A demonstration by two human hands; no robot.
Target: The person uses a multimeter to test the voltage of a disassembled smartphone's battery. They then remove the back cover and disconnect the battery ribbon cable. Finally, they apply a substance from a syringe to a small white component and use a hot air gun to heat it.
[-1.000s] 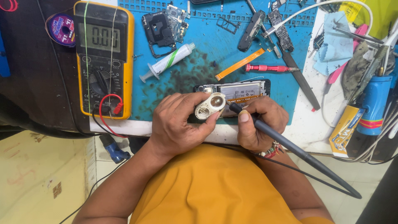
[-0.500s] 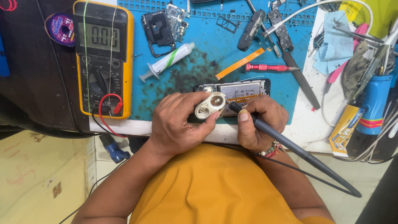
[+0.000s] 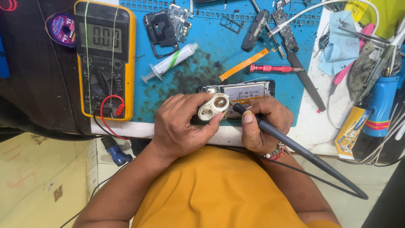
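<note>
Two hands grip: right hand (image 3: 263, 122) pinches a soldering iron (image 3: 295, 147), tip pointing up-left; left hand (image 3: 181, 124) clasps a white two-well holder (image 3: 213, 107).

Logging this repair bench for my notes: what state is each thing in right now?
Phone: back off, insides exposed.
Multimeter: switched on, leads plugged in.
Syringe: lying on the blue mat.
Small white holder: pinched in the left hand.
Soldering iron: gripped by the right hand, tip at the phone.
</note>
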